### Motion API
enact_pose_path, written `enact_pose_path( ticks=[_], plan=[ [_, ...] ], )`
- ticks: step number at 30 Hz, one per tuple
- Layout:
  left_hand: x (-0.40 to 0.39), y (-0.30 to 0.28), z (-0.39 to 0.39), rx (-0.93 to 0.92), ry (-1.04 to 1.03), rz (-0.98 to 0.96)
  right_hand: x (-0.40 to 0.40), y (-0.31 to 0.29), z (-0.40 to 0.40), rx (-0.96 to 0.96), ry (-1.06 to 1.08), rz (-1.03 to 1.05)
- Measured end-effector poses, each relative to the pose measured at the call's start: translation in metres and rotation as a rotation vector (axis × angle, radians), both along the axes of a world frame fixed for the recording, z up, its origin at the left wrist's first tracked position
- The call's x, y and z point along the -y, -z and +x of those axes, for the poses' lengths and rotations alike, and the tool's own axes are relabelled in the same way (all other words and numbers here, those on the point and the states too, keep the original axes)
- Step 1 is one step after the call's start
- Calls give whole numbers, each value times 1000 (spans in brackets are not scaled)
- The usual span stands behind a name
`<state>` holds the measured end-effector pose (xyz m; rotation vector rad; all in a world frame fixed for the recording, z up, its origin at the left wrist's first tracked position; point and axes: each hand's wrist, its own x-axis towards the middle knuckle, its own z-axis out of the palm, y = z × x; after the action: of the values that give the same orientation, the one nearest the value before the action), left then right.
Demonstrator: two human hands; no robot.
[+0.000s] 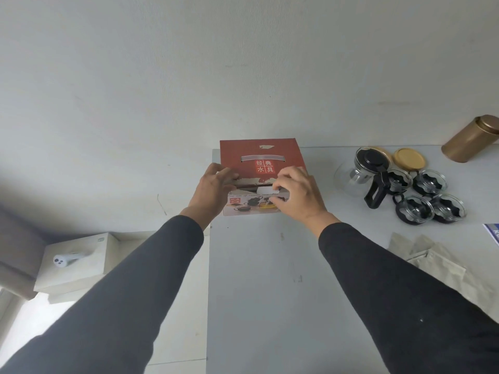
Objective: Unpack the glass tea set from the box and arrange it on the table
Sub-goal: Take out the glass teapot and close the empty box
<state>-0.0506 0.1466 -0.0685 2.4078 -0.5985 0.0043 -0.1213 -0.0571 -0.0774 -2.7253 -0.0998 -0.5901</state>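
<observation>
A red cardboard box (260, 153) with a handle slot and Chinese characters stands at the far left corner of the white table (270, 279), against the wall. My left hand (214, 184) grips the box's front left edge at its top flap. My right hand (297, 193) presses on the flap's front right, fingers curled at the seam. To the right stand a glass teapot (361, 172) with a black lid and handle, and several glass cups (429, 195) in black holders.
A brass-coloured canister (471, 139) leans at the back right by the wall, with a round wooden lid (408, 157) near the teapot. Crumpled packing paper (442, 260) and a blue item (492, 233) lie at the right edge. Left of the table sits a white box (75, 263).
</observation>
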Motion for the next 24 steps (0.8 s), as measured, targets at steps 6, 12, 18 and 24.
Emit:
enact_pose_path(
  ticks=[6,12,18,24],
  plan=[
    [0,1,-1,-1,-8,-15,-8,6,9,10,19,-14],
    [0,7,-2,46,-18,-14,-13,-2,12,-65,97,37],
    [-9,21,-6,289,-26,144,0,-5,13,-197,338,-15],
    [0,35,6,110,93,320,14,3,22,-423,260,148]
  ],
)
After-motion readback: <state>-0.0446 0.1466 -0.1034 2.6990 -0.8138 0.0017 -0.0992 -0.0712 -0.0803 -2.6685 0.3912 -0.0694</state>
